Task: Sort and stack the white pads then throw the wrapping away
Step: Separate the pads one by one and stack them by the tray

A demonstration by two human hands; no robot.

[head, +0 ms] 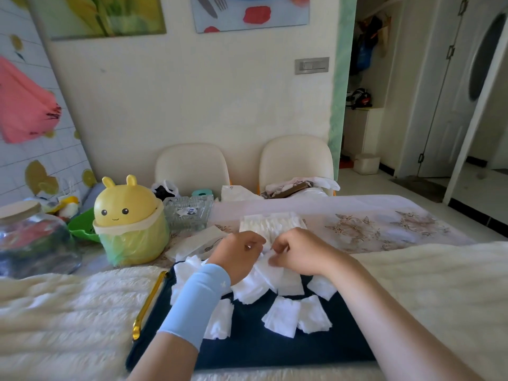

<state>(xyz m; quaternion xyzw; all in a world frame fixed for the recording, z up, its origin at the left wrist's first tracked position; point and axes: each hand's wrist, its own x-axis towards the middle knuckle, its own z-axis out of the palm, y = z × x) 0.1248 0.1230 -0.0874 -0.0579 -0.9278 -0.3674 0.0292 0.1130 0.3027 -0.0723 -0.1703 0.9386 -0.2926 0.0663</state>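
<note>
The tabletop is carrying everything, with a dark cloth lying at its near edge. The loose white pads are sitting scattered and overlapping on that cloth. To the left, a yellow bin with a drawn face is standing with a bag lining it, likely the place for the wrapping. Just beyond the hands a ribbed white pack is lying flat. Left of it a thin pale sheet is lying, possibly wrapping, though I cannot tell. The left hand and the right hand are meeting above the far end of the cloth. Each grip is curling in and pinching one pad between them. The pads are looking very light, soft and limp, with fuzzy edges that are probably clinging to one another. Taking each by an edge or corner with thumb and fingertip is probably working best, and squaring a stack is calling for gentle pressing, not squeezing. No writing is showing clearly enough to read. A small pale mark is sitting on the blue sleeve, too small to make out.
</note>
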